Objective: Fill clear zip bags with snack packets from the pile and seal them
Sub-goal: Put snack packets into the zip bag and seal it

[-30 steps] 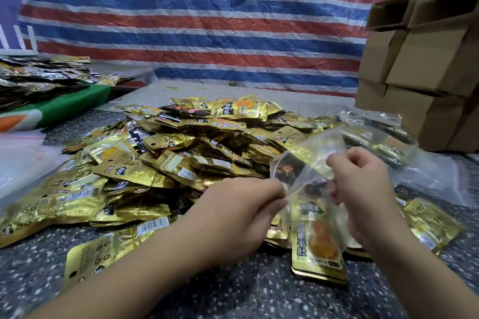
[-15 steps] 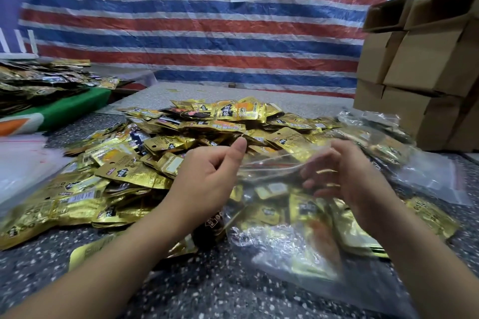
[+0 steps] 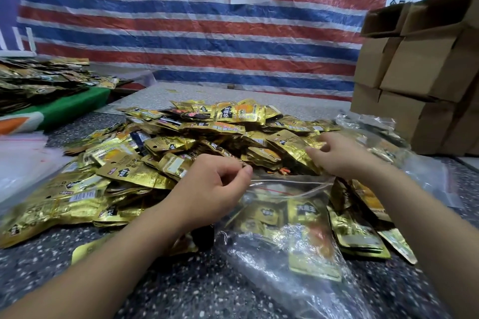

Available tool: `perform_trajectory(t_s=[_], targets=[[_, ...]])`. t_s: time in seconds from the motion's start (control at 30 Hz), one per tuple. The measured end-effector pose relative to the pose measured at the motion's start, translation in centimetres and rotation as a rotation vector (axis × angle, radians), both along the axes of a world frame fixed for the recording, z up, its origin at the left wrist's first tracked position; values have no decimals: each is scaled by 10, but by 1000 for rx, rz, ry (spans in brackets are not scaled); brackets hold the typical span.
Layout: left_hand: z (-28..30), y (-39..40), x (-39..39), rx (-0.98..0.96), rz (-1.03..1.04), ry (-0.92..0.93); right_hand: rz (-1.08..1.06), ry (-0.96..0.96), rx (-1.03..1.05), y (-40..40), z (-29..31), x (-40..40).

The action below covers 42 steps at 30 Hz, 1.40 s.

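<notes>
So far your clear zip bag (image 3: 282,217) holds few gold snack packets and gapes unsealed: left hand (image 3: 212,189) fingers pinch its rim, right hand (image 3: 337,155) fingers spread loosely over the pile (image 3: 160,153), gripping nothing.

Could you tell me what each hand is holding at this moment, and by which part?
The left hand pinches the clear zip bag at its mouth's left corner. The right hand reaches over the pile, apparently holding nothing.

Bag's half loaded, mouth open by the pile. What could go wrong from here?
1. Only the left hand pinches the zip bag rim; the mouth sags and could fold shut before the next packet goes in.
2. The right hand reaches into the overlapping pile and may drag several packets.
3. Packets inside sit close to the zip line and could block sealing.
</notes>
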<state>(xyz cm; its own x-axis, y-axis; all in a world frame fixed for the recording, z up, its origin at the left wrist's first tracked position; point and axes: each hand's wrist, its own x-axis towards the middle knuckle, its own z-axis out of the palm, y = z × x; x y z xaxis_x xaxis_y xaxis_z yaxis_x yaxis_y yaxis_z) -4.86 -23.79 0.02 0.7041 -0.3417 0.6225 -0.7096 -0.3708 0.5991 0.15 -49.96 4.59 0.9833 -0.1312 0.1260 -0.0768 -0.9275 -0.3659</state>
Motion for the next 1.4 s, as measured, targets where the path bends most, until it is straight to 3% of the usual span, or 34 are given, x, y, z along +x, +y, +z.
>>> perform_trajectory(t_s=[0.13,0.27,0.47,0.67,0.77,0.87,0.93,1.03,1.4], targets=[[0,0,-1,17,0,7,29,101,-6,-4,3,12],[2,2,-1,38,7,13,40,52,141,-2,8,15],[4,3,-2,53,-13,65,14,22,171,6,7,13],[5,4,-2,99,-23,101,77,-155,931,5,26,-5],[6,5,-3,121,-19,113,214,-155,1303,6,36,-22],[7,4,-5,114,-20,121,449,-93,1468,12,30,-41],[8,3,-6,105,-19,129,573,-79,1510,17,18,-49],[7,2,-7,100,-20,129,589,-146,1509,24,0,-56],[7,0,-6,84,-31,131,618,-378,1084,30,-4,-76]])
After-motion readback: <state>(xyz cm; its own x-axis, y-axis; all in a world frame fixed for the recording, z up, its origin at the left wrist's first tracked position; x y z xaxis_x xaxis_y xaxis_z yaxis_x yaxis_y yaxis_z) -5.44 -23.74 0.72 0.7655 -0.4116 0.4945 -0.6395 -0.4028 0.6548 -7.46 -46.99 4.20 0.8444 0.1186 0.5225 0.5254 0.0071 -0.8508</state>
